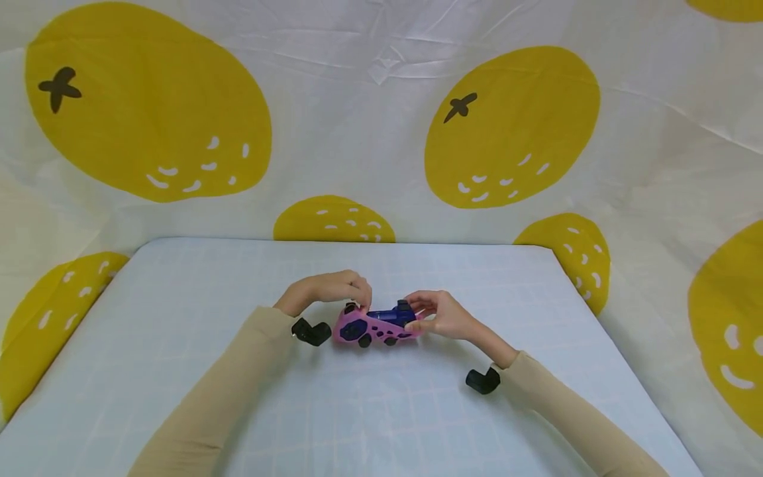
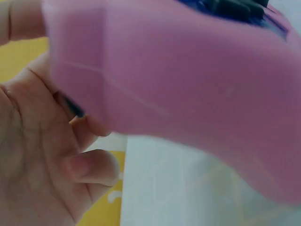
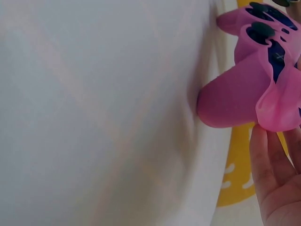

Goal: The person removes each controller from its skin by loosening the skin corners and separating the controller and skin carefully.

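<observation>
Fingers (image 1: 362, 291) of the left hand (image 1: 330, 288) and right hand (image 1: 447, 317) clamped on the pink cover (image 3: 237, 94) of a dark blue game controller (image 1: 384, 316).
Seen from the head, the controller is at six o'clock from the view's centre, above or on a pale blue, faintly checked desk (image 1: 369, 411), its thumbsticks (image 1: 365, 341) on the six o'clock side. The left hand grips from ten o'clock, fingers bent downward; the right pinches the three o'clock end, thumb in front, fingers behind. At twelve o'clock, behind the desk, hangs white cloth (image 1: 352, 132) printed with yellow fruit.
</observation>
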Available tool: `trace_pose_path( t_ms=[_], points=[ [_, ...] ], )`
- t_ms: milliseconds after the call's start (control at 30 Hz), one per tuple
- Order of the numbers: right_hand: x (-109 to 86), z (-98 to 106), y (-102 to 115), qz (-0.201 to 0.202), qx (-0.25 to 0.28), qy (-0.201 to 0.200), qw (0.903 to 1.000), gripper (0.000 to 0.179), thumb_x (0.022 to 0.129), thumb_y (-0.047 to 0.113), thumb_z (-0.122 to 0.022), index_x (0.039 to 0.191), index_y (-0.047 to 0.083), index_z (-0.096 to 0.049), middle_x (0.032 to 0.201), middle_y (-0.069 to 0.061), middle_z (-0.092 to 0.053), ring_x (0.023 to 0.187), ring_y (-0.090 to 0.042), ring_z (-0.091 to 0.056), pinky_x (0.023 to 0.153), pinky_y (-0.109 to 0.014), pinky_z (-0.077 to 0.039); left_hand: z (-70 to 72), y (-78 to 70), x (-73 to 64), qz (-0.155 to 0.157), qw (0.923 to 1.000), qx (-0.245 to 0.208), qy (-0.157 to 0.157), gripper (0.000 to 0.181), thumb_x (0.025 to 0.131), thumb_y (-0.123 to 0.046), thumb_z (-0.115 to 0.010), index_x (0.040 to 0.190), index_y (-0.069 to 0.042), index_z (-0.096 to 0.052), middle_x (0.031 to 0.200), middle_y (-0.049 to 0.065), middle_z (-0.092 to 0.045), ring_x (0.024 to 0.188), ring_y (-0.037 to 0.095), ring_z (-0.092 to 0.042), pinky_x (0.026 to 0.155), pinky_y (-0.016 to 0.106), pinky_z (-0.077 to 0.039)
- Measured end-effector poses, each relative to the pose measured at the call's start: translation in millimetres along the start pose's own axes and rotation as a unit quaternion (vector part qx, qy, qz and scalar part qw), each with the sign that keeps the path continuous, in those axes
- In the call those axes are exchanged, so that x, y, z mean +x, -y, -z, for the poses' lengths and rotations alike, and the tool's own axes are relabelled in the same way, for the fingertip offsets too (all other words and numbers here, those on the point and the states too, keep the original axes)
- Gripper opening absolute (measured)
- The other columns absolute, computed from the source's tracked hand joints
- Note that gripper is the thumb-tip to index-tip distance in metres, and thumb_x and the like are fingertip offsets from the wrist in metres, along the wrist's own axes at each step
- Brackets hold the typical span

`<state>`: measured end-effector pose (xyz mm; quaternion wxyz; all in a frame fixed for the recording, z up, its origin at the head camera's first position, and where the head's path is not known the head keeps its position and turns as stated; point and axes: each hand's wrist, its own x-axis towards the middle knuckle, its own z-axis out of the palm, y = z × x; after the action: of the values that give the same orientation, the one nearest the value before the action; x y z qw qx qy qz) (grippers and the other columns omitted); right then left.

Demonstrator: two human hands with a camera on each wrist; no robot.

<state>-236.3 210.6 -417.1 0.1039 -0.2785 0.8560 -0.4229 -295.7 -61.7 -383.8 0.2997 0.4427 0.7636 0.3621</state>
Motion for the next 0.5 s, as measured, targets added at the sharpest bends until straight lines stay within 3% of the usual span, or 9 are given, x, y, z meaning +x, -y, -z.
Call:
trace_pose_path(
  t_ms=[200, 367, 500],
  points=[
    [0.9, -1.5, -2.1, -0.002, 0.016, 0.005, 0.9999, 0.05, 0.079, 0.019, -0.079, 0.121, 0.0, -0.061, 0.111, -0.014, -0.069, 0.099, -0.023, -0.066, 0.084, -0.032, -0.056, -3.5, 5.7, 10.1, -0.02, 0.9989, -0.039, 0.019, 0.035, 0.087, -0.019, -0.041, 0.067, 0.005, -0.057, 0.06, -0.006, -0.047, 0.06, 0.009, -0.038, 0.063, 0.023, -0.032],
    [0.0, -2.8, -2.0, -0.002, 0.017, 0.004, 0.9998, 0.048, 0.081, 0.016, -0.078, 0.122, 0.0, -0.06, 0.111, -0.015, -0.068, 0.1, -0.023, -0.065, 0.084, -0.036, -0.056, -6.5, 8.1, 11.9, -0.024, 0.9989, -0.038, 0.012, 0.033, 0.086, -0.019, -0.042, 0.062, 0.001, -0.053, 0.056, -0.007, -0.043, 0.056, 0.008, -0.037, 0.061, 0.022, -0.032],
    [-0.6, -1.1, -2.5, 0.003, 0.01, 0.0, 0.9999, 0.047, 0.081, 0.016, -0.078, 0.122, 0.0, -0.061, 0.111, -0.015, -0.069, 0.1, -0.025, -0.065, 0.084, -0.038, -0.056, -5.8, 9.0, 10.2, -0.044, 0.9987, -0.025, 0.002, 0.028, 0.086, -0.018, -0.042, 0.064, 0.0, -0.049, 0.061, -0.008, -0.041, 0.06, 0.008, -0.039, 0.063, 0.022, -0.033]
  ],
)
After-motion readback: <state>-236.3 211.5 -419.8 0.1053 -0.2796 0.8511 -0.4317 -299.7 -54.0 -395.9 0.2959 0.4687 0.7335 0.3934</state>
